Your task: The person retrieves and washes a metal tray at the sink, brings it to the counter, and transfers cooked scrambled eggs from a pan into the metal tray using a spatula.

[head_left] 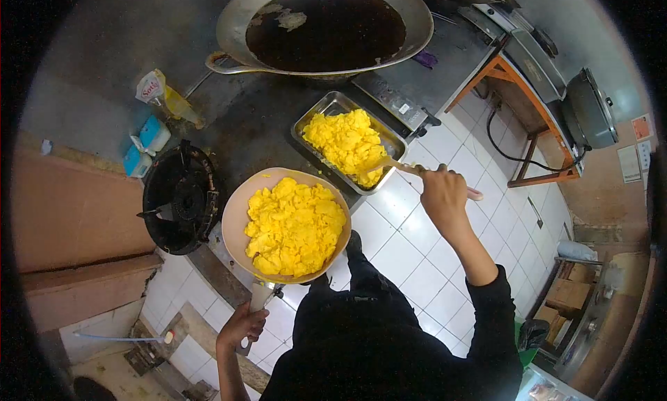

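My left hand (243,327) is closed around the pale handle of a frying pan (235,224). Yellow scrambled eggs (295,227) fill much of the pan. In my right hand (445,196) is a spatula (410,169) with a light handle, its far end touching more scrambled eggs (344,140) in a rectangular metal tray (397,147). The tray lies on the dark counter, just beyond the pan. Part of the spatula's blade is hidden by the eggs.
A large wok (229,33) of dark liquid stands at the back. Left of the pan are a black gas burner (184,203), a blue-and-white pack (149,140) and a plastic pouch (163,95). A gas stove (396,102) sits beside the tray. White floor tiles (451,276) lie below.
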Motion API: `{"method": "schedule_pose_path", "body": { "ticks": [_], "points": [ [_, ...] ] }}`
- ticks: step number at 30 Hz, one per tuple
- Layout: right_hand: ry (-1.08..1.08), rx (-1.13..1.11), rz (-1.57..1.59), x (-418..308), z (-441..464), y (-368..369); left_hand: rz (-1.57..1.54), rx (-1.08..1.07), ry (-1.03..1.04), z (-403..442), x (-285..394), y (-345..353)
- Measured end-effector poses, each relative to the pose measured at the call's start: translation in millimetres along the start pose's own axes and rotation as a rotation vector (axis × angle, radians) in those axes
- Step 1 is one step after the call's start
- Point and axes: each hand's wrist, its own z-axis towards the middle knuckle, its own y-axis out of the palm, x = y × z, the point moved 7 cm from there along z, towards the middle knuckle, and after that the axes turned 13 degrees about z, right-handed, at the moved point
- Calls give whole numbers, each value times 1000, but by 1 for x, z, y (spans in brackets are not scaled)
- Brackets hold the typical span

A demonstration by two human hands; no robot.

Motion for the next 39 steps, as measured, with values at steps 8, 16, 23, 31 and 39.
{"method": "schedule_pose_path", "body": {
  "ticks": [8,16,23,31,39],
  "points": [
    [40,-50,47,14,21,-3,4,38,12,-2,3,4],
    [109,-47,209,0,99,107,-18,6,-6,0,-2,7],
    [108,89,278,-8,87,49,-16,37,-23,-1,-1,10],
    [37,115,300,-22,108,82,-60,19,15,3,-6,10],
    [-43,53,267,-60,96,134,-73,-21,9,6,-11,14]
  ]
}}
